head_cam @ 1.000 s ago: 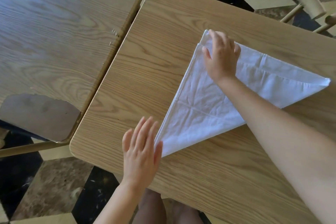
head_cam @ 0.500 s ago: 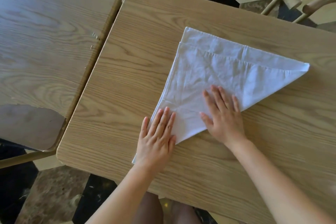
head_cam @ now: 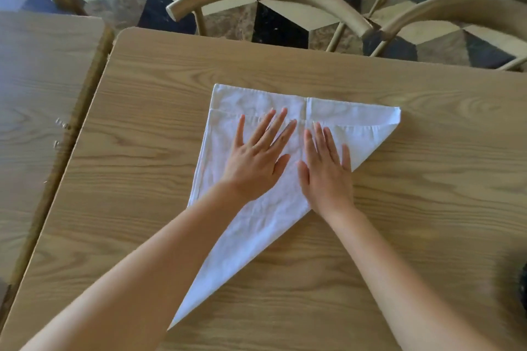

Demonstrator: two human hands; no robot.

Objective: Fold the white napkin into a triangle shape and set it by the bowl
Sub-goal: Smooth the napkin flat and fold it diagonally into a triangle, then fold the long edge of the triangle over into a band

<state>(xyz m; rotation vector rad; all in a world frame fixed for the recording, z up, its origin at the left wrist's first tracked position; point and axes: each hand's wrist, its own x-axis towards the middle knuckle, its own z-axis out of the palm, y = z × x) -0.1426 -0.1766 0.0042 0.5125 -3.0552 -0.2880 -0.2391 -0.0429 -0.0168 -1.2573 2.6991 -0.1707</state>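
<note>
Both hands have slid up from the napkin's near edge onto its middle. Left hand [head_cam: 256, 157] and right hand [head_cam: 325, 171] lie flat, fingers spread, gripping nothing, pressing the white napkin [head_cam: 256, 225]. Folded into a triangle, it lies mid-table [head_cam: 399, 236], one point toward the near edge.

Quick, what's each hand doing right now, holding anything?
Left hand: open, flat on the white napkin, holding nothing.
Right hand: open, flat on the napkin beside it, holding nothing.
</note>
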